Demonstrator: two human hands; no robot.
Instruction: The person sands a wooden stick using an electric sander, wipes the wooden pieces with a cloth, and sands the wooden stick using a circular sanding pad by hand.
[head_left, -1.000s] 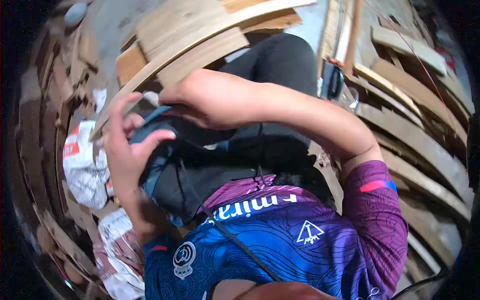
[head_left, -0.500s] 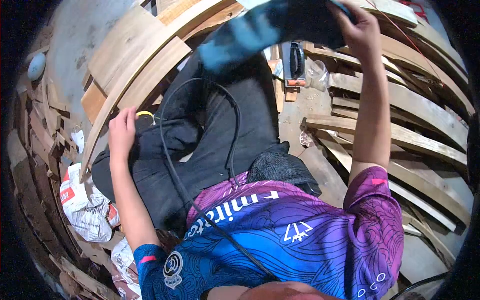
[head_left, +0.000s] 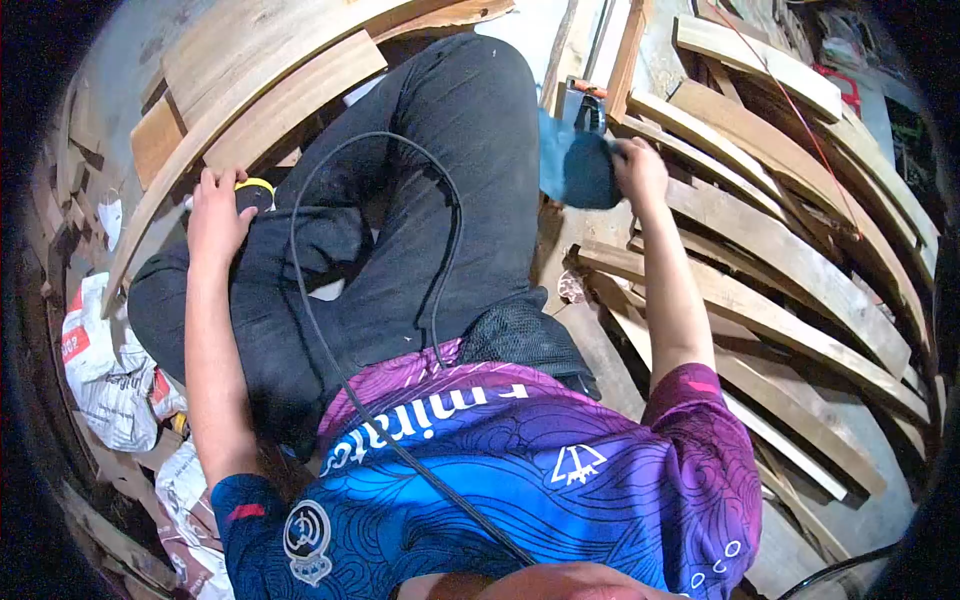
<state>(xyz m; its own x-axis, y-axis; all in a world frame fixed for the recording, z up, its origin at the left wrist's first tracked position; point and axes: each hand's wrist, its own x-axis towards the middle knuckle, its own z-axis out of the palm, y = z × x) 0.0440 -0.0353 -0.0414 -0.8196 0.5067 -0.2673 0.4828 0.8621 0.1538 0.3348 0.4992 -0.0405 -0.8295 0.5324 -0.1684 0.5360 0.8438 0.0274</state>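
Note:
My right hand (head_left: 642, 172) is closed on one end of a floppy blue-and-black strip (head_left: 578, 168), beside my raised knee. Motion blurs the strip, and I cannot tell whether it is cloth or a sanding sheet. Just behind it stands a tool with a black handle (head_left: 590, 108), partly covered by the strip. On the left, my left hand (head_left: 215, 215) curls around a round black thing with a yellow rim (head_left: 258, 192), between thumb and fingers over my folded leg. The fingertips are close to a curved wooden piece (head_left: 295, 100).
Curved planks (head_left: 780, 270) lie stacked along the right. A black cable (head_left: 300, 270) loops over my lap and shirt. Printed white sacks (head_left: 105, 375) and wood scraps lie on the left. A thin red cord (head_left: 800, 110) crosses the planks at upper right.
My right hand has brought the blue-and-black strip down and in beside the knee from high up. My left hand has moved slightly up and left with the yellow-rimmed thing. The view has shifted.

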